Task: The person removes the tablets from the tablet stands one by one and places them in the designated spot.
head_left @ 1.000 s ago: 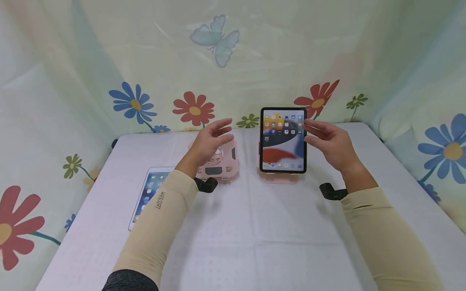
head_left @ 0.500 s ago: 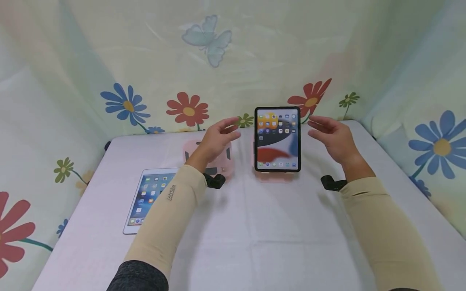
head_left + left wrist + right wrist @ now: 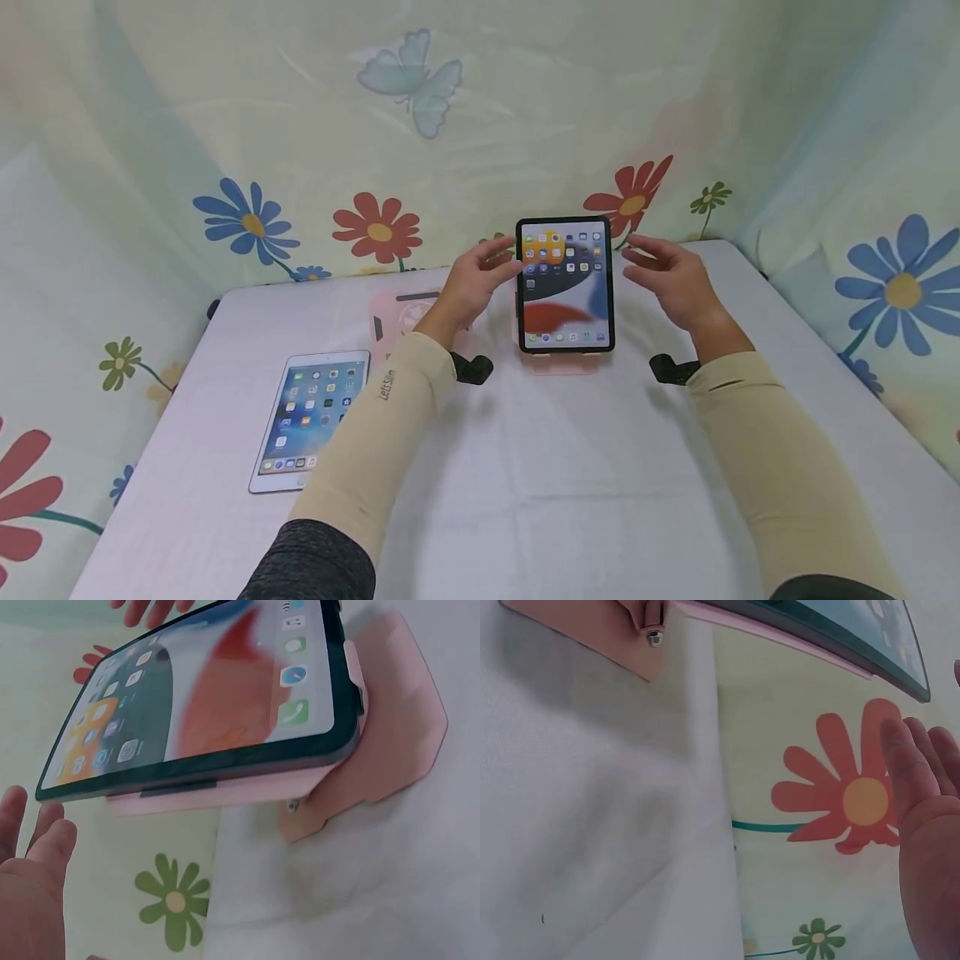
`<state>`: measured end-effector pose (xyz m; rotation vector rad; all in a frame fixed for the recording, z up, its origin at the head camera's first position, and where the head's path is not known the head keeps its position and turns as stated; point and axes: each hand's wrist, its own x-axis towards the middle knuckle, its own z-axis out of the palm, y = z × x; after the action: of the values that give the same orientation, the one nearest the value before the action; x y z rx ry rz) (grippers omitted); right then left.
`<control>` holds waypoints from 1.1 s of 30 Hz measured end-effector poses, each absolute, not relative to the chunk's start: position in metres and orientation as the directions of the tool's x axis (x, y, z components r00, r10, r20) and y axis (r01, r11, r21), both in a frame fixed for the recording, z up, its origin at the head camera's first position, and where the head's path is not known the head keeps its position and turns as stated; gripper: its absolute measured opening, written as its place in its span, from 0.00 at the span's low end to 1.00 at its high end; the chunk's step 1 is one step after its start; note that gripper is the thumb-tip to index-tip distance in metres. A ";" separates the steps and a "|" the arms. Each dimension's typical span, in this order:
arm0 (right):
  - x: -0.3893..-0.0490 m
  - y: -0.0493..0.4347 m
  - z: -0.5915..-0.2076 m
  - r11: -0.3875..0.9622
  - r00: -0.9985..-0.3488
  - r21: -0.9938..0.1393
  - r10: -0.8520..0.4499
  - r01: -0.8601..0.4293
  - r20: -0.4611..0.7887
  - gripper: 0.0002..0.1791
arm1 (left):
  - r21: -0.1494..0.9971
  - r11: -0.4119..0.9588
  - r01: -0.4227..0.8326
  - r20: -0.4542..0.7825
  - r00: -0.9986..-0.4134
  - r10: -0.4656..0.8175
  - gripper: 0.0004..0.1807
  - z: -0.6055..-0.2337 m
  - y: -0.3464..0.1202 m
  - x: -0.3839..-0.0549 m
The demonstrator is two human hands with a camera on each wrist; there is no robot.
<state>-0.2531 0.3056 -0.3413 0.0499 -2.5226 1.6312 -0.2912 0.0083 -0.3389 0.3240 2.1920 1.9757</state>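
Note:
A black-framed tablet with its screen lit stands upright on a pink stand near the back of the table. My left hand is at the tablet's left edge, fingers relaxed and fingertips right beside the frame. On the other side my right hand hovers a short way off the right edge, fingers loosely extended and holding nothing. In the left wrist view the tablet leans back on the stand's plate, whose pink base rests on the cloth. The right wrist view catches only the tablet's edge.
A white tablet lies screen up at the left, partly covered by my left sleeve. Behind my left forearm lies a second pink stand, folded flat. A flower-printed curtain closes off the back and sides of the white-covered table.
My left hand has moved right, from over the folded stand to the standing tablet's left edge. My right hand has come away from its right edge. The view has shifted slightly.

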 end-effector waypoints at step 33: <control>-0.278 0.281 -0.355 0.300 -0.995 -0.950 0.029 -0.082 0.094 0.31 | 0.997 0.083 -0.004 -0.022 -0.977 0.211 0.25 -0.353 0.041 -0.307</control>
<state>-0.2776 0.2811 -0.3554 0.0500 -2.4562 1.8046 -0.3071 0.0406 -0.3533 0.2114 2.1889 2.0141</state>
